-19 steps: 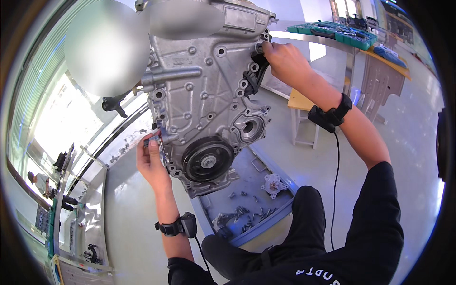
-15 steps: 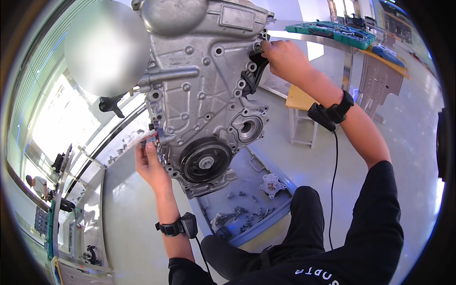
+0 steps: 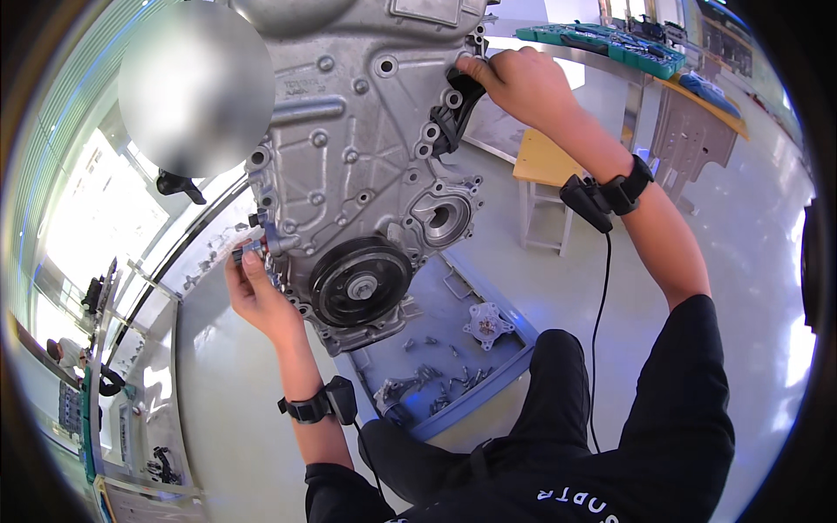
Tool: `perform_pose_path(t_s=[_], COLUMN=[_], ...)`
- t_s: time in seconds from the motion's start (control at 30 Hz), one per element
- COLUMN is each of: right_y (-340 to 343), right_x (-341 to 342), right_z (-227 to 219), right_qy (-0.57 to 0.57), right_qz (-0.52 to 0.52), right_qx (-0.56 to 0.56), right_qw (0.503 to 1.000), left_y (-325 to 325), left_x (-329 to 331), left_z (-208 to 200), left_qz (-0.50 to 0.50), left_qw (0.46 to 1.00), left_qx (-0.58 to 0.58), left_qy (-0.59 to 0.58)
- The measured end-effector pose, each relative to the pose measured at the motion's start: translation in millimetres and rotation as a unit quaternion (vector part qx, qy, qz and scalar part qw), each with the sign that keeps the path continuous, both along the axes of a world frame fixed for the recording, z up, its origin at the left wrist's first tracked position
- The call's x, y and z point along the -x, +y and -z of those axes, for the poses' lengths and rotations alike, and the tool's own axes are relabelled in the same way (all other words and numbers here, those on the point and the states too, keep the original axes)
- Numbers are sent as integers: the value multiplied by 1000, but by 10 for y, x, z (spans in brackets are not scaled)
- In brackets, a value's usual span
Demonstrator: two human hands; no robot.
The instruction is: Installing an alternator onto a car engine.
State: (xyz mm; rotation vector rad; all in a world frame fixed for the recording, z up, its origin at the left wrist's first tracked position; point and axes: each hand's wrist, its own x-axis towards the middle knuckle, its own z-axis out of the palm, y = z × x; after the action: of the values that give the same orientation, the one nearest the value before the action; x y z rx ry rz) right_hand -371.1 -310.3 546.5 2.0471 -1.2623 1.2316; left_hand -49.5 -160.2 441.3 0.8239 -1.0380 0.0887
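Note:
An engine block with a grey cast cover stands upright in front of me, a black crankshaft pulley low on its face. At its left edge, my left hand pinches a small metal cylindrical part against the side of the cover. My right hand is closed at the upper right edge, its thumb on the top of a black bracket. The fingers behind that bracket are partly hidden. Right of the pulley is a round opening in the cover.
Below the engine, a blue-grey tray holds several bolts and a star-shaped metal part. A yellow-topped stool stands to the right. Beyond it, a green tool case lies on a bench. Another person is at the far left.
The engine and both hands appear shifted slightly left and up in the picture, as the view has moved. Both hands keep their places on the engine.

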Motion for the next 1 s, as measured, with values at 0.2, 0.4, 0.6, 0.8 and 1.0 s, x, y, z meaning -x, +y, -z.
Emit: perform_pose_path(t_s=[0.2, 0.4, 0.6, 0.8, 1.0], right_y=[-166, 64, -75, -63, -45], right_x=[-13, 20, 21, -56, -3], right_z=[94, -71, -76, -40, -66], right_qy=[44, 50, -5, 71, -17], right_qz=[-20, -7, -45, 0, -69], right_qx=[94, -23, -59, -1, -122], right_qw=[994, 998, 997, 997, 990], left_y=[-48, -20, -66, -33, -45], left_x=[2, 28, 13, 13, -25], left_z=[28, 27, 40, 35, 59], left_qz=[-19, -32, -30, -30, -24], left_qw=[999, 999, 999, 999, 999], left_qx=[26, 25, 23, 25, 32], left_qy=[10, 8, -5, -4, 2])
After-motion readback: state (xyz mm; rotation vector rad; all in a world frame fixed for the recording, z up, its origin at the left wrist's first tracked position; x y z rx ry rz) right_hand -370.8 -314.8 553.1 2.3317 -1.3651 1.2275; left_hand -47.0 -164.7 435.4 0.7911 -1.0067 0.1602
